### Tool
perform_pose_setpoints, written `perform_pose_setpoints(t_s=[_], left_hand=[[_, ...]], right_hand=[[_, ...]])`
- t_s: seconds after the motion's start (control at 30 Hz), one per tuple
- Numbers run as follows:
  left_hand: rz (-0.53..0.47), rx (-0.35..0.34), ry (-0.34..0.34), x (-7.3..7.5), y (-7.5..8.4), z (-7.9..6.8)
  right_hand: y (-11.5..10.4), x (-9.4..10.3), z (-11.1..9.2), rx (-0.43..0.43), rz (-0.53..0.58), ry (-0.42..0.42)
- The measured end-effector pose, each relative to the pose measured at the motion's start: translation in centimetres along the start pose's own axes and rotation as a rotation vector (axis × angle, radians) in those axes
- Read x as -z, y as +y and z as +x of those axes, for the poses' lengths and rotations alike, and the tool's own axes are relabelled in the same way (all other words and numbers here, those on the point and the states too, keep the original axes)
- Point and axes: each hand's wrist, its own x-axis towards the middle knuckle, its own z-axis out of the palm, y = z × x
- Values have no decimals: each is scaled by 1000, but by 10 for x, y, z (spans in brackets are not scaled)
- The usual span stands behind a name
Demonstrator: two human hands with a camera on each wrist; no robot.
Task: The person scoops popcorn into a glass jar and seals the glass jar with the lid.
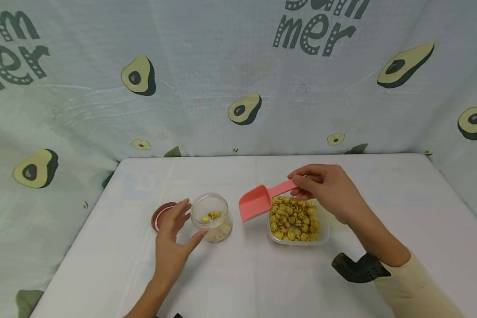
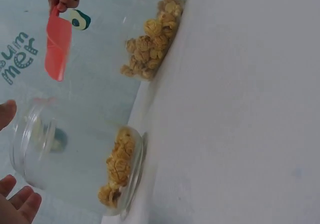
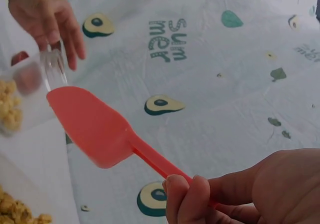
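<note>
right grip (image 1: 327, 190) pinches pink scoop (image 1: 256, 203) by handle, above tub (image 1: 324, 226) of popcorn (image 1: 296, 221); left grip (image 1: 170, 251) spread wide around jar (image 1: 210, 201), contact unclear; red lid (image 1: 160, 215) nearby on counter (image 1: 270, 282).

The head view looks forward and down across the surface (image 1: 238, 278). The left wrist's, low and turned sideways, is close to the jar (image 2: 77, 161); the right's looks along the scoop (image 3: 92, 126). All three share jar and scoop.

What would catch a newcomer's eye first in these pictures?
Probably the pink scoop, held by the right hand above the table. Next, the yellow popcorn in the clear tub near that hand, then the avocados printed on the cloth behind the table.
</note>
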Motion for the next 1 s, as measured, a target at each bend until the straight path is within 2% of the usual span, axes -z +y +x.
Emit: perform_pose_setpoints(t_s=[0.17, 0.27, 0.37, 0.47, 0.53, 0.6, 0.8, 1.0], left_hand=[[12, -194, 97, -5, 10, 1], [-37, -306, 123, -10, 15, 3], [-132, -374, 112, -16, 20, 4], [-198, -398, 63, -24, 25, 3], [-215, -389, 19, -30, 27, 1], [-200, -354, -33, -36, 29, -2], [-84, -142, -229, -58, 18, -9], [-103, -4, -325, -84, 2, -4]], right_hand=[[11, 20, -11, 1, -51, 22], [16, 28, -17, 0, -101, 30], [19, 37, -23, 8, -173, 50], [21, 46, -29, 11, -248, 76], [22, 52, -31, 12, -290, 92], [23, 56, -33, 17, -339, 106], [24, 64, -35, 48, -466, 163], [17, 63, -31, 128, -555, 203]])
